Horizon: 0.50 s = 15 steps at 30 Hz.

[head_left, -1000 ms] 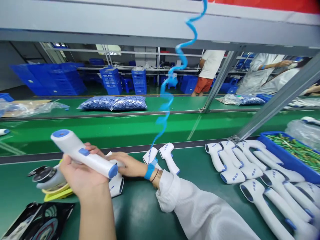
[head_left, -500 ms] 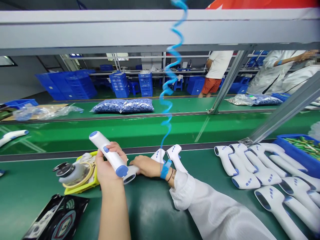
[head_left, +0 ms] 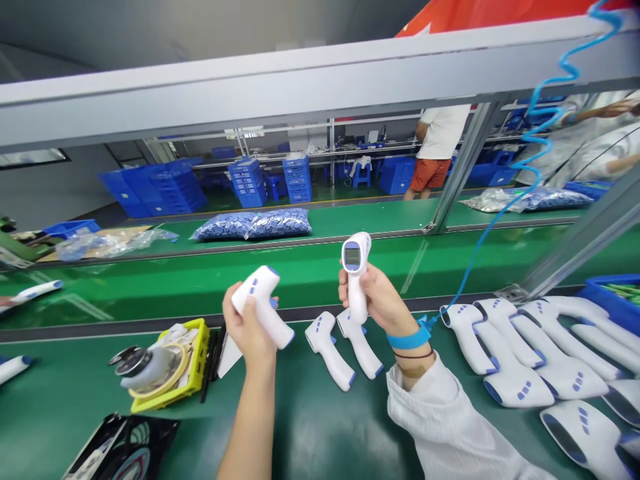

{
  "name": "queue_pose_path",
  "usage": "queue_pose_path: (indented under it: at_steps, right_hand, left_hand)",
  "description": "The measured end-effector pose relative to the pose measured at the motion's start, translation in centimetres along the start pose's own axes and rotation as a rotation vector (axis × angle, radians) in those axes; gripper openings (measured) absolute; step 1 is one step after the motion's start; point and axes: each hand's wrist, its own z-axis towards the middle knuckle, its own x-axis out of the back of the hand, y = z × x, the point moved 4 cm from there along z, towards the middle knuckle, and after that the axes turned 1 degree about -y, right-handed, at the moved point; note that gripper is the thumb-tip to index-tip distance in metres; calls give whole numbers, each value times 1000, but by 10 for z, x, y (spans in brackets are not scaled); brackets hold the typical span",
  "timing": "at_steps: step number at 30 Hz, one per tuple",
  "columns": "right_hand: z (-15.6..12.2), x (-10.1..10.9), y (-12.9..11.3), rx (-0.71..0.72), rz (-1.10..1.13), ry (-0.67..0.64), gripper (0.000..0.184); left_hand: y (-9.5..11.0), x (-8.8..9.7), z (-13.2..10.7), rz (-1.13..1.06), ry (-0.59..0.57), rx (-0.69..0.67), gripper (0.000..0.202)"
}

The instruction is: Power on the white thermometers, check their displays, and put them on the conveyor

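My left hand (head_left: 245,327) is raised and grips a white infrared thermometer (head_left: 261,305) with blue trim, its screen side hidden. My right hand (head_left: 375,293) holds up a second thermometer (head_left: 354,267) by the handle, its grey display facing me. Just below, between my hands, two more white thermometers (head_left: 325,350) (head_left: 357,343) lie on the green bench. Further right, a large group of white thermometers (head_left: 520,353) lies side by side. A blue wrist strap (head_left: 410,340) circles my right wrist, and its coiled blue cord (head_left: 535,140) rises to the upper right.
A yellow tray (head_left: 173,370) with a tape roll stands left of my hands. A black printed bag (head_left: 123,447) lies at the front left. A blue crate of green parts (head_left: 610,290) sits at the right. Beyond a steel frame (head_left: 465,167) runs a green conveyor (head_left: 300,273); people work further back.
My right hand has lifted a thermometer off the bench and turned its display toward me. My left hand has moved right with its thermometer. The view has swung left.
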Motion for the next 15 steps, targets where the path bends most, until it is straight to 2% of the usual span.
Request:
queue_pose_path:
  at_steps: [3,5,8,10,12,13,15]
  right_hand:
    - [-1,10,-8,9,23,111,51]
    - [-3,18,-13,30,25,198,51]
    - [-5,28,-21,92,39,300,40]
    - [-5,32,-25,128,69,343,37]
    - [-5,34,-26,158,85,375,39]
    - [-5,36,-26,174,81,397,40]
    - [-5,39,-26,214,46,451,42]
  left_hand:
    - [-3,-20,-12,240,-140,-18,45]
    - [1,-32,-18,481,-246,-57,57]
    - [12,-46,-29,814,-344,-225,76]
    - [19,-54,-35,902,-371,-344,73]
    - [20,-60,-37,957,-407,-404,60]
    - [15,-61,-35,980,-434,-376,54]
    - [-4,-59,-24,1004,-498,-206,47]
